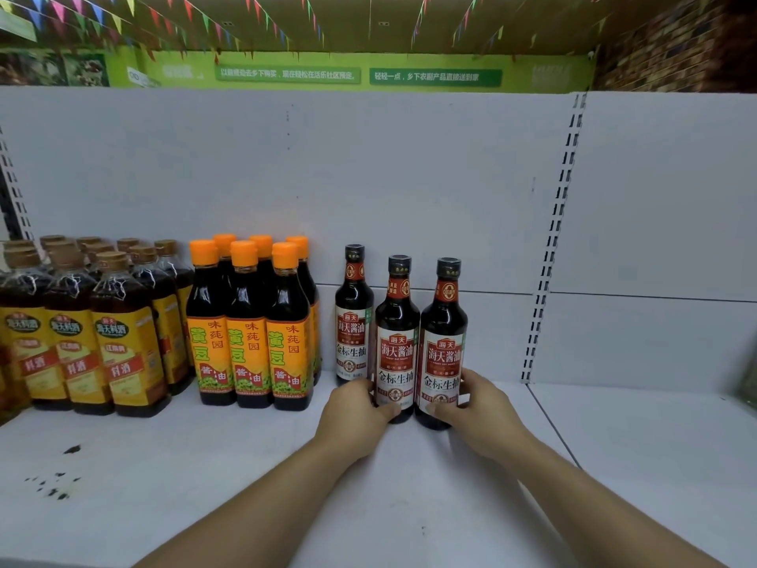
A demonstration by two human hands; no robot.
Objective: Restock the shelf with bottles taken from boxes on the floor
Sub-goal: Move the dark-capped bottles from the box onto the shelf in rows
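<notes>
On the shelf (245,485), just right of the orange-capped bottles (250,321), a back bottle (353,317) is stood. Farther right, the middle bottle (396,342) is gripped low by the left hand (356,409), the end bottle (442,346) by the right hand (481,409). Yellow-labelled bottles (82,334) are ranged to their left.
</notes>
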